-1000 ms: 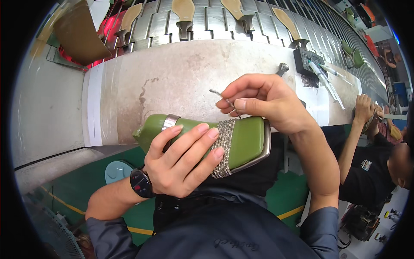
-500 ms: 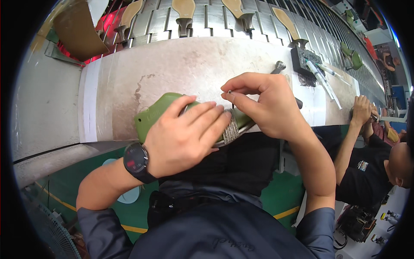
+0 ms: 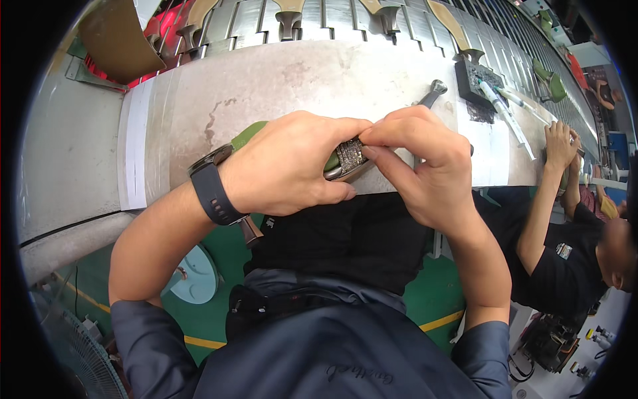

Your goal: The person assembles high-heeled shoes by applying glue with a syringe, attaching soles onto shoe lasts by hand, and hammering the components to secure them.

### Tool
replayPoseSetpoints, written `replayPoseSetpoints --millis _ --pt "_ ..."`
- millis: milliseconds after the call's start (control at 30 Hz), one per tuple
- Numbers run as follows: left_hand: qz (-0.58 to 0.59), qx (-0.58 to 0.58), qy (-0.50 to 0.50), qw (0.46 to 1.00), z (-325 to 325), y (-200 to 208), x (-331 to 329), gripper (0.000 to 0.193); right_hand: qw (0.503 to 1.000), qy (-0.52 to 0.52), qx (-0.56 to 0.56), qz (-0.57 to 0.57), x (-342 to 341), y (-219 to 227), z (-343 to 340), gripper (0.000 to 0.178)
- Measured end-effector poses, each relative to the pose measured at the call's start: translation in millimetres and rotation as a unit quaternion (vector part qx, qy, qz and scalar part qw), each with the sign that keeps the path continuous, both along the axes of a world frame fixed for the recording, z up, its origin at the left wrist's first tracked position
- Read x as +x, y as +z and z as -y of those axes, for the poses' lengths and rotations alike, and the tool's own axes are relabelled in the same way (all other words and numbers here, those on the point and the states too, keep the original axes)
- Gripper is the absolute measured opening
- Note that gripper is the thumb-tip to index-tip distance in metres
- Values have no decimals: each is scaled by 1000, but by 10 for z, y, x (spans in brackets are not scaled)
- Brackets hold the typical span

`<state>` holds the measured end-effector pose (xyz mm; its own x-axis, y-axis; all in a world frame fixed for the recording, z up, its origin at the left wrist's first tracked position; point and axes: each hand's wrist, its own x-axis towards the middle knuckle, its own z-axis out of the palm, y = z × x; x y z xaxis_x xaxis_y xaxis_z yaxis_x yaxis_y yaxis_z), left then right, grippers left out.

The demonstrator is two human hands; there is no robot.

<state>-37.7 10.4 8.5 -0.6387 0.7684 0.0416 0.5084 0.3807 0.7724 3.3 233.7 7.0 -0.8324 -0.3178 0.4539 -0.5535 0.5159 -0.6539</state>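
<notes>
A green shoe with a glittering stone-set band lies on its side over the bench's near edge. My left hand is wrapped round it, fingers over the far side and thumb at the near edge, hiding most of the upper. Below my left wrist, a brown heel sticks out. Fingertips of my right hand are pinched together at the right edge of the band, touching it; whatever tiny thing lies between them is hidden.
Beyond the bench, soles with heels lie on a metal slatted conveyor. A metal tool, black block and syringes sit at the right. Further right, a co-worker's hands are busy. A light-blue stool stands below left.
My left hand has turned from lying flat over the shoe to gripping round it, and the shoe has tilted, showing its heel. My right fingertips have come down onto the band.
</notes>
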Motion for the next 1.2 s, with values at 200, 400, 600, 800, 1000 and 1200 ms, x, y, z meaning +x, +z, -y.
replayPoseSetpoints --millis 200,400,600,800,1000,1200 --pt "-27 -11 7 1000 24 -47 48 66 997 21 60 -52 90 -21 -90 28" --pt "-95 31 7 995 47 -129 75 70 995 -9 29 -95 165 -223 -135 39" --pt "-100 22 5 995 48 -111 109 70 994 -16 17 -111 176 -289 -72 43" --pt "-112 26 -4 993 34 -107 97 69 996 4 -17 -84 141 -336 -65 44" --pt "-134 8 -7 991 21 -109 93 71 997 33 -75 -4 134 -414 -55 41" --pt "-184 36 -25 982 2 -150 87 72 988 41 -123 -79 94 -592 -47 42"
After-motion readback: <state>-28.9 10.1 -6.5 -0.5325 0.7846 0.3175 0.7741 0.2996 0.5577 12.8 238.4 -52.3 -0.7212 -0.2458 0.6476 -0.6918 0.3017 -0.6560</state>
